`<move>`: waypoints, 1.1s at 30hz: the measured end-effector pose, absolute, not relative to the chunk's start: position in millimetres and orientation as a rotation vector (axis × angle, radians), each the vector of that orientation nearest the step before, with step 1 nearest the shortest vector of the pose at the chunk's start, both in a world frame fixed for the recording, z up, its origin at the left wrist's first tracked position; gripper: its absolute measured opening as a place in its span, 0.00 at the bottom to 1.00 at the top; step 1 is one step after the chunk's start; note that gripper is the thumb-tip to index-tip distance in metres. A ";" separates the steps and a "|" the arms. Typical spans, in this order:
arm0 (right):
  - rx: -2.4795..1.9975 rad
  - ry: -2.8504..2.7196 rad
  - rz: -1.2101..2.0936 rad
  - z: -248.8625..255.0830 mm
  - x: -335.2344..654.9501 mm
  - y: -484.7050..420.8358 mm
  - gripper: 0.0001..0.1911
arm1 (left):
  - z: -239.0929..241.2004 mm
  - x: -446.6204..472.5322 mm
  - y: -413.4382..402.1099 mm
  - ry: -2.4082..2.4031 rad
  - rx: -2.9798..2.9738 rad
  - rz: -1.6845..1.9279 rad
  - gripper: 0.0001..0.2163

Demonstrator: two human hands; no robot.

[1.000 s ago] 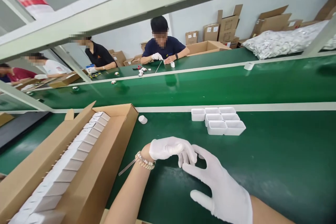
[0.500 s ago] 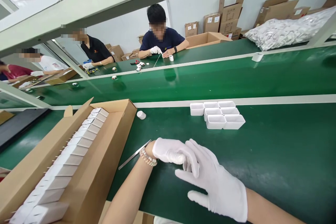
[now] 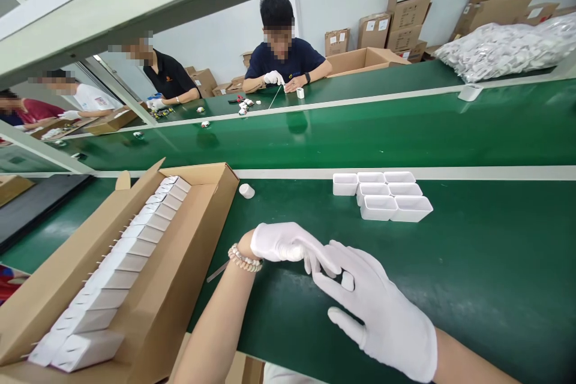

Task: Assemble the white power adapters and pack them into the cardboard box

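My left hand, in a white glove, reaches across with its fingers stretched and meets the fingers of my right hand. One fingertip shows through between the right hand's fingers. The gloved right hand is spread, its thumb apart and palm partly turned down. No object shows in either hand, though the spot where the fingers cross is partly hidden. A thin metal tool, like tweezers, lies beside my left wrist, mostly covered by the arm. Several white rectangular open cups stand grouped beyond my right hand.
A long cardboard box at left holds a row of white blocks with thin pins. A small white cylinder lies near its far corner. Past a pale rail runs a green belt. Co-workers sit opposite, near a plastic bag of white parts.
My left hand has shifted slightly left and up, and the crossed fingers have slid so a fingertip pokes through. The left arm covers more of the metal tool. The view has shifted slightly.
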State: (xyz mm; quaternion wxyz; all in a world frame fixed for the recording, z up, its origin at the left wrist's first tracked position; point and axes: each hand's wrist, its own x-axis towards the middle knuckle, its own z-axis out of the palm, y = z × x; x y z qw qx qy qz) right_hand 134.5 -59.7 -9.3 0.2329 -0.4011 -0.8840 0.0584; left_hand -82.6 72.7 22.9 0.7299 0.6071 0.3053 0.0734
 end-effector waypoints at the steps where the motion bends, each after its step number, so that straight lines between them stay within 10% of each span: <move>1: -1.092 -2.420 0.143 -10.1 134.3 -59.9 0.22 | 19.8 -81.8 74.5 0.636 1.331 0.141 0.27; 33: -1.082 -2.413 -0.157 -11.9 133.6 -54.6 0.23 | 18.2 -70.7 64.9 0.426 1.255 -0.059 0.30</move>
